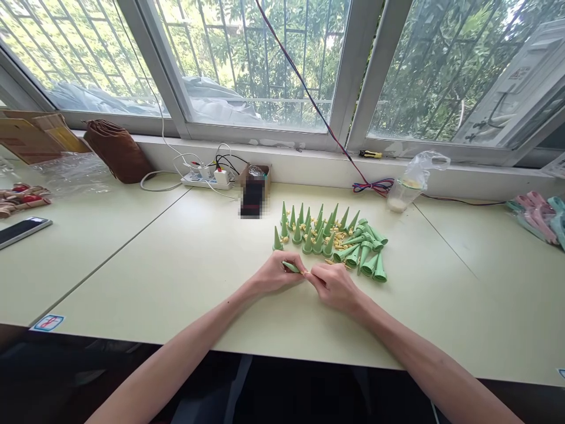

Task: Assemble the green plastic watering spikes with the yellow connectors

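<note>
My left hand (279,272) is closed around a green plastic cone-shaped spike (290,267), whose pointed tip shows between the fingers. At the fingertips, a small yellow plastic piece (303,272) sits against the spike. My right hand (334,285) pinches that yellow piece, and the two hands almost meet. Just beyond them several green spikes (318,242) stand upright, points up, with small yellow parts around their bases. To the right, more green spikes (365,250) lie in a pile, some showing open hollow ends. Loose yellow pieces (339,238) lie between the two groups.
Behind the spikes are a blurred black object (252,199), a power strip (207,178) and a plastic cup (402,193) with a bag. A phone (24,231) and brown pouch (117,150) lie left. Pink and teal items (538,215) lie at far right.
</note>
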The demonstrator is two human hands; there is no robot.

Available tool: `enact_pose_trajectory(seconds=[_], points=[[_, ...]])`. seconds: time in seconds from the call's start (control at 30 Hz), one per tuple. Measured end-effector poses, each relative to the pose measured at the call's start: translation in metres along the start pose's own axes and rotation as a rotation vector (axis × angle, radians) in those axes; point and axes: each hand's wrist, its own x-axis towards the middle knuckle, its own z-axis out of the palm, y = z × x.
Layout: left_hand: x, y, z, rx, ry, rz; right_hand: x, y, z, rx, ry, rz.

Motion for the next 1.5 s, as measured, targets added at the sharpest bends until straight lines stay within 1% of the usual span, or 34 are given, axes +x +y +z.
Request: enact_pose_trajectory(seconds=[0.33, 0.5, 0.67, 0.8, 0.97, 1.23, 1.5], points=[[-0.0001, -0.0031, 0.0003, 0.016, 0.004, 0.008, -0.0002, 0.0007, 0.0021, 0.014, 0.011, 0.009], [0.0007, -0.0025, 0.0006, 0.018, 0.033, 0.004, 0.0012, 0.0008, 0.0016, 0.023, 0.012, 0.049], [0.0014, -0.0019, 0.0005, 0.05, 0.058, 0.01, 0.0024, -0.0001, -0.0017, 0.038, -0.016, 0.094], [0.0014, -0.0037, 0.001, 0.07, 0.068, 0.014, 0.002, -0.0001, -0.0023, 0.038, -0.027, 0.087], [0.0009, -0.006, 0.002, 0.077, 0.075, 0.017, 0.0005, 0.0026, 0.0003, 0.035, -0.009, 0.078], [0.0003, -0.0038, 0.0028, 0.082, 0.071, 0.014, 0.0007, 0.0038, 0.0011, 0.012, 0.009, 0.027], [0.0003, -0.003, 0.003, 0.07, 0.066, 0.008, -0.0003, 0.0046, 0.002, -0.01, 0.007, 0.015]])
